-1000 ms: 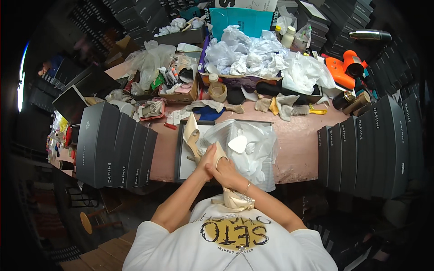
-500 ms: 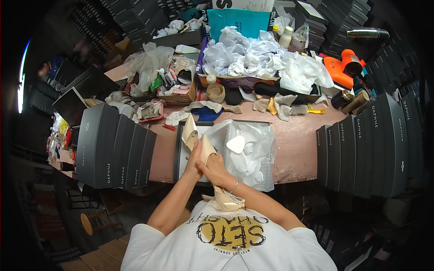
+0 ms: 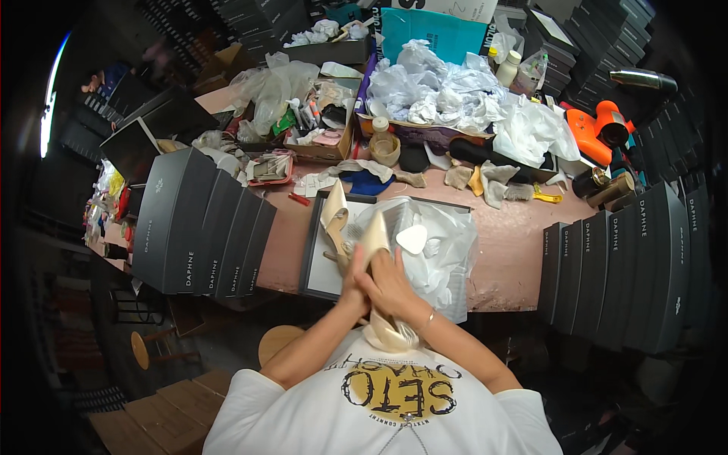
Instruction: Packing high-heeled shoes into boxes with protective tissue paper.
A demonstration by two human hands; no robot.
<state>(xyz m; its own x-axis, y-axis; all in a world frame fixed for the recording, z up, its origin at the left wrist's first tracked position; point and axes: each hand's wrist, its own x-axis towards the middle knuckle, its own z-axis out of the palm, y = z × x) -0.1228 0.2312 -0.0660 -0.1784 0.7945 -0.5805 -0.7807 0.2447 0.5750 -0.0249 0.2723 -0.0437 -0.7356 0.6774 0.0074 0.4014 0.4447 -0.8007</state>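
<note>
Looking down from the head view: both hands meet over the near edge of the pink desk (image 3: 500,250), at an open shoe box (image 3: 322,262) lined with white tissue paper (image 3: 440,243). Left hand (image 3: 350,279) is curled around a cream high-heeled shoe (image 3: 371,246), fingers closed on its side. Right hand (image 3: 390,284) lies over the left, fingers pressed on the same shoe (exact grip hidden by the overlap). The shoe sits tilted at the box's near edge. A second cream shoe (image 3: 334,216) stands in the box, just behind the held one. A white oval insert (image 3: 412,239) rests on the tissue, right of the shoes. Left of the box, a row of dark shoe boxes (image 3: 201,227) stands on end; a matching row (image 3: 629,273) stands right of it. Behind the box: crumpled white bags (image 3: 447,95), an orange tool (image 3: 595,133).
</note>
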